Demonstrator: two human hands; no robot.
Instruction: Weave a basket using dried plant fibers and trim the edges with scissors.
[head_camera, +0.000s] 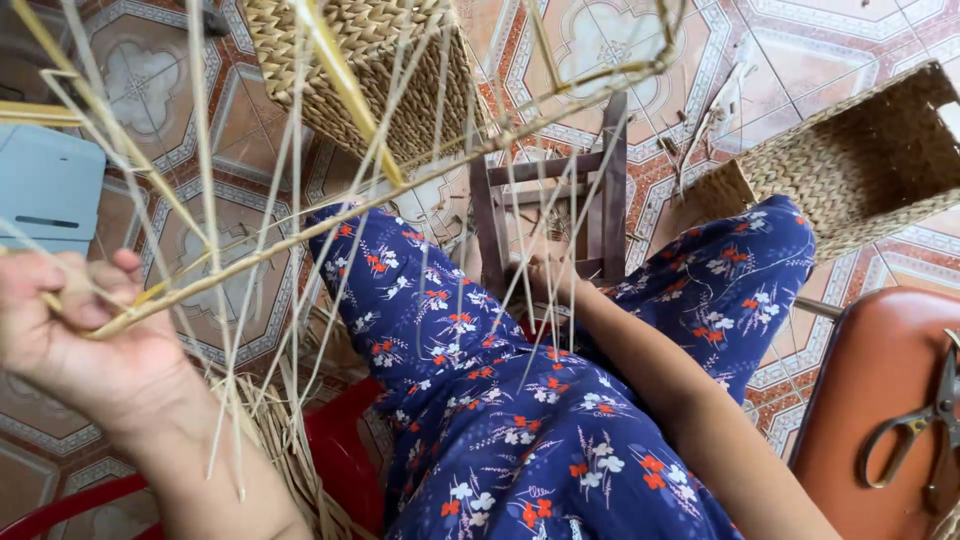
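The left hand (75, 335) is raised with its forearm angled up, fingers curled into a closed grip, thumb on top. The right hand (540, 280) reaches down between the knees, arm extended, its grip partly hidden.

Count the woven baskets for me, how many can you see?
2. One tan woven straw basket sits at the top of the view, behind the long straw strands. The other tan woven basket lies on its side at the right, on the patterned floor tiles. Others may be hidden.
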